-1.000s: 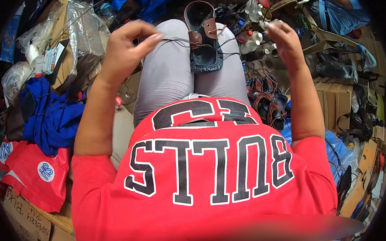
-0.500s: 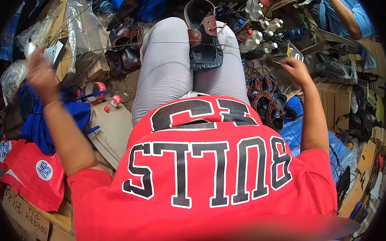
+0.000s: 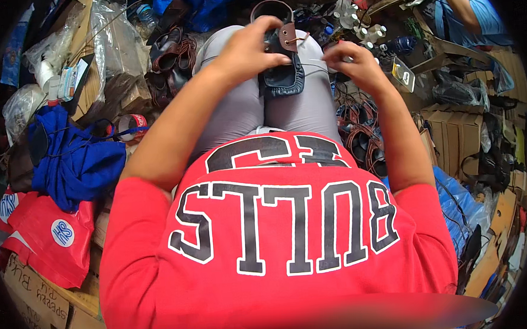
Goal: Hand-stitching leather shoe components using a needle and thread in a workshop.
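Note:
A half-made shoe (image 3: 283,80) of dark blue and brown leather, with gathered stitching round its toe and a short lace at its side, rests across my thighs. Over its left side reaches my left hand (image 3: 248,51), thumb and fingers spread apart; whether the fingertips touch the leather I cannot tell. To the right of the shoe, my right hand (image 3: 353,64) is closed in a pinch. A thin, pale, needle-like thing (image 3: 314,60) sticks out from its fingertips toward the shoe, and a fine strand shows beside it.
Several dark leather shoes (image 3: 177,56) lie beyond my left knee, and more shoes (image 3: 363,129) lie by my right thigh. Plastic bottles (image 3: 376,34) stand beyond the right knee. Blue cloth (image 3: 75,153) and a red bag (image 3: 52,235) are at left. Another person's arm (image 3: 461,5) shows at far right.
Both hands have come inward from wide apart to the shoe. The thread that was drawn out to both sides is now slack or hidden. The shoe has stayed on my lap.

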The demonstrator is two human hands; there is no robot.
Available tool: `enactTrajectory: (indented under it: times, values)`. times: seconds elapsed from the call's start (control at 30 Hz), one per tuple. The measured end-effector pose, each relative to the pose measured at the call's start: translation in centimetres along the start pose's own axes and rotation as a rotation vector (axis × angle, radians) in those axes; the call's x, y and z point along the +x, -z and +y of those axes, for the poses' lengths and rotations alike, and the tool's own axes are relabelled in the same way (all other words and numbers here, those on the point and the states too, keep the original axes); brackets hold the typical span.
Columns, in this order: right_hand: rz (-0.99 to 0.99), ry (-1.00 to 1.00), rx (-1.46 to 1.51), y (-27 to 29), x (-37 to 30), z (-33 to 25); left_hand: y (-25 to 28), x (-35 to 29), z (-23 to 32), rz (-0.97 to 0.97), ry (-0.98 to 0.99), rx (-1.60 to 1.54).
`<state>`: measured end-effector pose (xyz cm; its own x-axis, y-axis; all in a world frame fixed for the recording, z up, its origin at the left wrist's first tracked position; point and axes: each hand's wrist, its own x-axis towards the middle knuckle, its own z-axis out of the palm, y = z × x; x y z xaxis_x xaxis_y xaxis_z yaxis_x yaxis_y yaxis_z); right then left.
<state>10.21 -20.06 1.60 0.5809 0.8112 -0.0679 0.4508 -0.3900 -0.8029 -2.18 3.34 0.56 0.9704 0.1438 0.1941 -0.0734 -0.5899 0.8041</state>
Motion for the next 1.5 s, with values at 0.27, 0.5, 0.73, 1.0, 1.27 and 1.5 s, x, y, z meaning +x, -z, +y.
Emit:
enactTrajectory:
  times: [0.27, 0.5, 0.73, 1.0, 1.27, 1.5]
  values:
    - [-0.142, -0.07, 0.191, -1.1, 2.7, 1.4, -2.2, 3.5, -1.6, -0.136, 0.088, 0.046]
    - [-0.17, -0.024, 0.183, -1.6, 2.6, 1.2, -2.6, 3.8, -2.7, -0.425, 0.174, -0.256]
    - [-0.12, -0.02, 0.213, -2.2, 1.5, 1.9, -2.7, 3.8, -2.9, -0.469, 0.106, -0.398]
    - [-0.001, 0.12, -0.041, -3.2, 0.2, 0.3, -1.9, 3.8, -3.4, -0.564, -0.078, -0.284]
    - [-0.034, 0.298, -0.767, -3.6, -0.1, -4.7, -1.1, 3.9, -3.0, -0.662, -0.171, -0.029]
    - [-0.095, 0.291, -0.644, -4.6, 2.7, -3.0, -2.0, 5.7, -3.1, -0.616, 0.091, 0.062]
